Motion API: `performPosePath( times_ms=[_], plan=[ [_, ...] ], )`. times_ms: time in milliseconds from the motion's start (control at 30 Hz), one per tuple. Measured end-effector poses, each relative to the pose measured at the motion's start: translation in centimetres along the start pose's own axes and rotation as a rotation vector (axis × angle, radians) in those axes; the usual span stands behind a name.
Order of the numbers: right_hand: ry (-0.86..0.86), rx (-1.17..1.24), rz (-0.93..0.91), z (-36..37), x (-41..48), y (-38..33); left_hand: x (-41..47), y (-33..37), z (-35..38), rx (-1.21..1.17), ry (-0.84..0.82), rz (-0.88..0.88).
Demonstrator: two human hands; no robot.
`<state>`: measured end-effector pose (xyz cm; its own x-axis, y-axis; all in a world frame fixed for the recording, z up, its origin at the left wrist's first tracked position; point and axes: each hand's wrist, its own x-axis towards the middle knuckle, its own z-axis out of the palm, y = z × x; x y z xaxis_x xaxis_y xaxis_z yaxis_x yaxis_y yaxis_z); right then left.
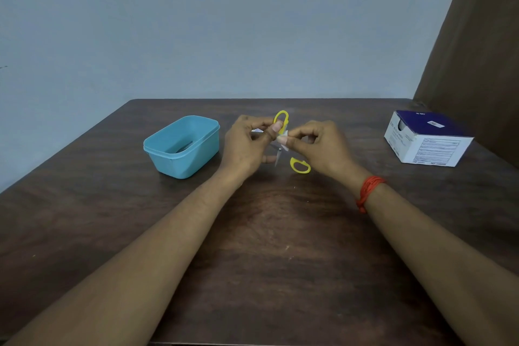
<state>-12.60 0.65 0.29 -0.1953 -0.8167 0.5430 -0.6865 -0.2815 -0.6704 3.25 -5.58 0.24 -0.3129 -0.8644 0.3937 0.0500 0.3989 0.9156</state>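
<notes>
Small scissors with yellow handles (300,165) are held above the middle of the dark wooden table (266,233). My left hand (247,146) grips them near the upper yellow loop, thumb against it; the blades spread open and the lower loop hangs free. My right hand (320,146) pinches a small white pad (283,140) against the scissors between thumb and fingers. An orange thread band circles my right wrist.
A light blue plastic tub (182,146) without a lid stands left of my hands. A white and dark blue carton (427,139) lies at the table's right back. A brown curtain (477,50) hangs at the far right, a pale wall behind.
</notes>
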Motion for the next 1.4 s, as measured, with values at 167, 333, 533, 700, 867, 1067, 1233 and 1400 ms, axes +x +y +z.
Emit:
performPosePath(
  times_ms=[167,333,533,700,867,1067,1233,1400],
  plan=[
    [-0.049,-0.045,-0.004,0.0,0.0,0.3,-0.1,0.0,0.0,0.009,0.002,0.007],
    [-0.126,-0.104,-0.029,-0.1,0.1,0.2,0.1,-0.1,-0.1,0.029,0.02,0.015],
    [-0.141,-0.156,-0.023,-0.6,0.1,0.2,0.3,0.0,-0.4,0.08,0.053,0.086],
    [-0.124,-0.152,-0.044,-0.3,0.1,0.0,0.4,0.2,-0.4,0.129,0.037,0.133],
    [-0.196,-0.192,-0.048,-1.0,0.3,0.4,0.7,0.2,-0.8,0.088,0.056,0.109],
    [-0.172,-0.101,-0.003,-0.7,0.2,0.1,0.4,0.2,-0.6,0.083,0.049,0.105],
    [-0.14,-0.085,0.014,-0.5,0.0,-0.3,0.4,0.2,-0.3,0.103,0.035,0.108],
    [-0.277,-0.082,0.073,-1.2,0.2,0.1,0.8,0.3,-0.7,0.123,0.046,0.087]
  ],
)
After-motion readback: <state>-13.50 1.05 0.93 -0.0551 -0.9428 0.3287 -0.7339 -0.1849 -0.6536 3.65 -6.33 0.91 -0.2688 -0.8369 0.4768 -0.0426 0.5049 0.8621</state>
